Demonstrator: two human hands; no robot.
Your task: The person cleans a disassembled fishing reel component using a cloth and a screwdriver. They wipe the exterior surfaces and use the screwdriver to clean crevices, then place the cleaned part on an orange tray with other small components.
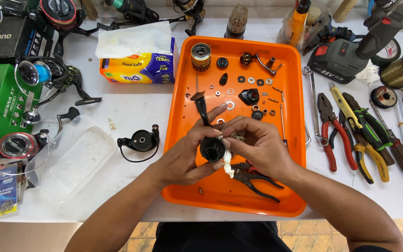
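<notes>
Clutter rings the work area: small screws, washers and a gold spool (201, 56) lie across the far half of the orange tray (289, 93), and dark pliers (253, 178) rest on its floor just under the hands. Right of the tray lie red-handled pliers (334, 135) and yellow-handled cutters (367, 151); left sit a clear plastic lid (71, 158) and a black reel part (140, 141). Bare tray floor remains along the near rim. Left hand (185, 158) is wrapped around a black reel body (211, 147), held above the tray's centre. Right hand (257, 147) has fingertips pinched together on a white tissue scrap (228, 165) pressed against that body.
</notes>
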